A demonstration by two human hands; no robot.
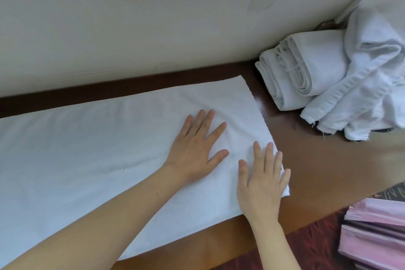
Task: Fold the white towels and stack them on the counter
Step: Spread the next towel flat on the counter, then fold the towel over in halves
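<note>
Both hands lie flat, fingers straight, holding nothing: the left hand point(195, 149) and right hand point(260, 184) press the white towel point(87, 160) spread on the counter point(306, 160). Probably soft, light and limp (apt to crease), it is best pinched at the corners of the edge just beyond the right fingertips point(270, 146). Its end left of both hands is cut off.

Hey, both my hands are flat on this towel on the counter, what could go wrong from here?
The spread towel lies along the front edge of the counter, so smoothing toward yourself might drag it off. Crumpled towels drape over the folded stack, so stacking this one there may get messy unless they're moved first.
</note>
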